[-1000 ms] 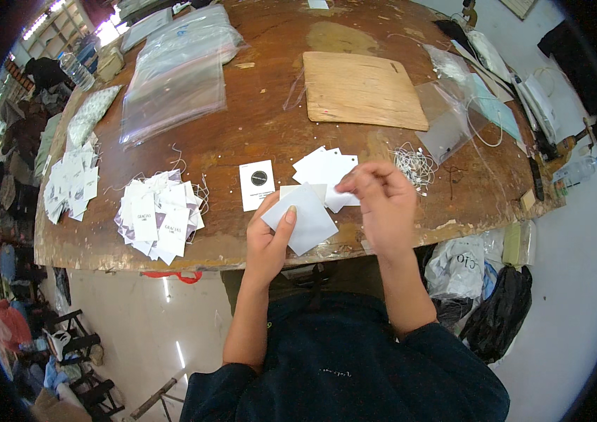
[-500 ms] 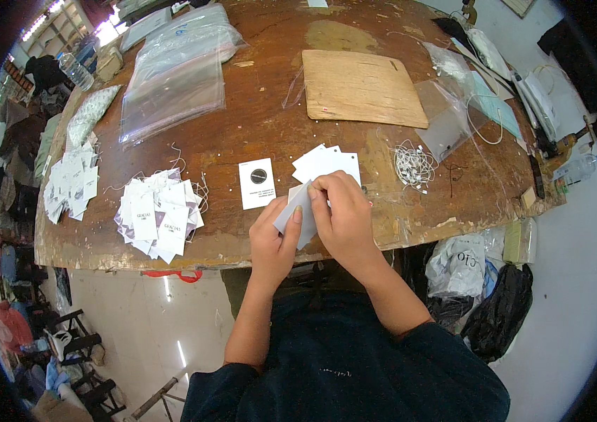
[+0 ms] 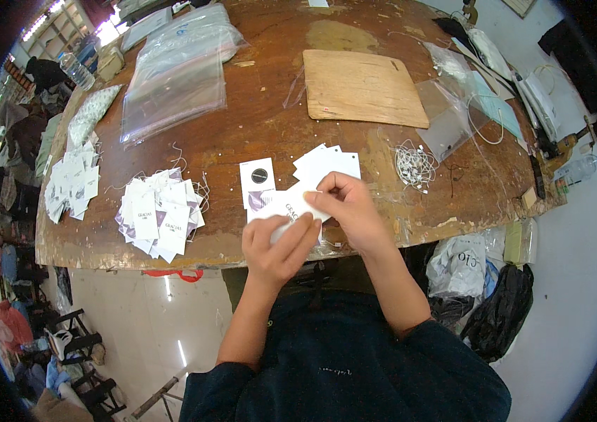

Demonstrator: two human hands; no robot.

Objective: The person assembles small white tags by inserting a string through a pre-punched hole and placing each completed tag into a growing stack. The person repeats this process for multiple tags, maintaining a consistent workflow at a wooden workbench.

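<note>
Between my hands are white hang tags (image 3: 281, 200) with dark print, one showing a purple patterned part, held over the table's near edge. My left hand (image 3: 277, 250) is closed on their lower edge, its fingers lying across the front. My right hand (image 3: 355, 211) pinches their right side between thumb and bent fingers. Just behind lies a white card with a black round mark (image 3: 259, 175), partly covered by the tags. A small stack of plain white cards (image 3: 344, 163) sits beyond my right hand. To its right is a tangle of white strings (image 3: 413, 165) with small fasteners.
Strung tags form a heap (image 3: 161, 214) and a smaller pile (image 3: 73, 183) at the left. Clear plastic bags (image 3: 172, 98) lie far left, a wooden board (image 3: 362, 88) far centre. More plastic bags (image 3: 446, 119) and a bottle (image 3: 580, 171) are at the right.
The tags have turned from a tilted, grey-looking back to their printed front and spread leftward over the black-marked card. My left hand's fingers have shifted across the front; my right hand moved slightly right.
</note>
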